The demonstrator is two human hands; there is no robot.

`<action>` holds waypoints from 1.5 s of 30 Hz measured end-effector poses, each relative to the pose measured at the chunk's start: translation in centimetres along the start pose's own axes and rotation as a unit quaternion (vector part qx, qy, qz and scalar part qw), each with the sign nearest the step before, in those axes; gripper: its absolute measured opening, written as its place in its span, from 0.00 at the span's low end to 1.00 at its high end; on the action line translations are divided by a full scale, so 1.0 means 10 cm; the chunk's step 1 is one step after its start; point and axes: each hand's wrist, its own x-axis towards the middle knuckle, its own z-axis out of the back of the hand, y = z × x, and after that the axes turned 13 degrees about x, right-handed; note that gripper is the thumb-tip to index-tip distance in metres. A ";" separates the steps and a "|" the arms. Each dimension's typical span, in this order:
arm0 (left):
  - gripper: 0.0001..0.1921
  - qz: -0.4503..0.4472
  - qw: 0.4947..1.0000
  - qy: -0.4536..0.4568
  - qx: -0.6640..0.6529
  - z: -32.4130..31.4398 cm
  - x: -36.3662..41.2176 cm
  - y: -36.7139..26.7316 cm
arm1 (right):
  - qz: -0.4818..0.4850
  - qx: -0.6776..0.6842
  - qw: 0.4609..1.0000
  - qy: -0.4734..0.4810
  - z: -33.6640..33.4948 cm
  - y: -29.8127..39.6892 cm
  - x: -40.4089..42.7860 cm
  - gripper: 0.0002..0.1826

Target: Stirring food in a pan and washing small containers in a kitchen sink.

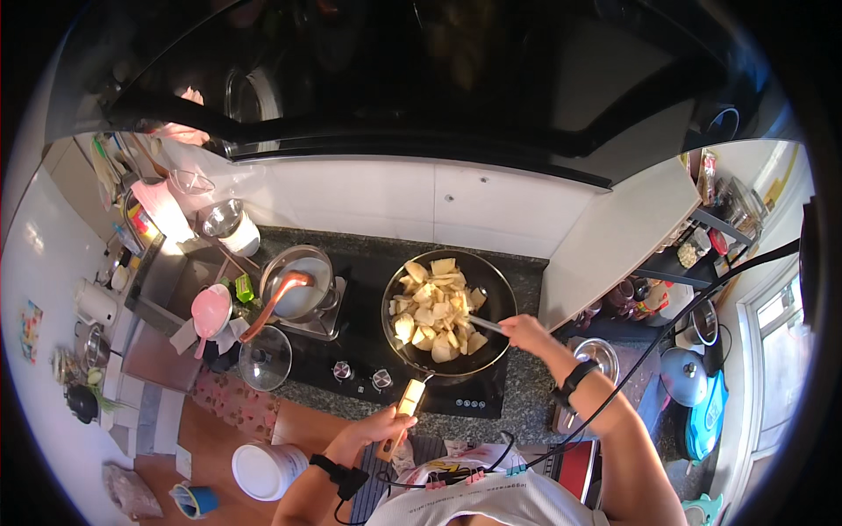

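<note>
A dark wok (454,369) sits over the right side of the black cooktop (368,358). Pale chunks of food (434,306), perhaps sliced potato, are heaped inside it. My left hand (381,424) grips the wok's wooden handle (412,398), which points toward my body. In my right hand (526,334) is the metal handle of a cooking utensil (487,323). Its far end goes in among the chunks, so its head is hidden.
Left of the wok stands a steel pot (299,263) with a reddish-brown ladle (276,302) across it. A glass lid (265,358) lies near the counter edge, beside a pink strainer (211,311). A metal bowl (597,355) rests at right. A black cable (658,335) crosses over my right arm.
</note>
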 end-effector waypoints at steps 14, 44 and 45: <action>0.18 0.047 0.988 -0.144 0.025 0.24 -0.27 -0.11 | 0.028 0.163 0.983 -0.081 0.10 0.02 -0.62 0.14; 0.12 -0.123 0.950 -0.283 0.045 0.87 -1.40 0.18 | 0.042 -0.394 0.896 -0.200 -1.16 0.95 -1.11 0.15; 0.12 -0.122 0.949 -0.287 0.041 0.87 -1.40 0.17 | 0.045 -0.403 0.890 -0.207 -1.10 0.95 -1.11 0.15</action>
